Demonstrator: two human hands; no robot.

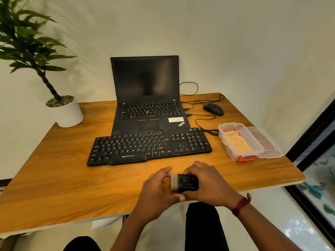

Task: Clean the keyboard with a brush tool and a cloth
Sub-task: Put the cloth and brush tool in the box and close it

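Keyboard is lying just before the laptop; we are seeing the left hand and the right hand both curling fingers around the brush tool (black, whitish at one end) over the table.

table: orange-brown, streaked wood grain
keyboard: black, white legends
laptop, 12 o'clock of keyboard: black, red dot, white sticker
brush tool, 6 o'clock: black, whitish band, perhaps amber beyond it (blurred)
box, 3 o'clock: clear, red latch
cloth: pale yellow
mouse, 2 o'clock: black
pot, 10 o'clock: white
plant: green
wristband: dark red
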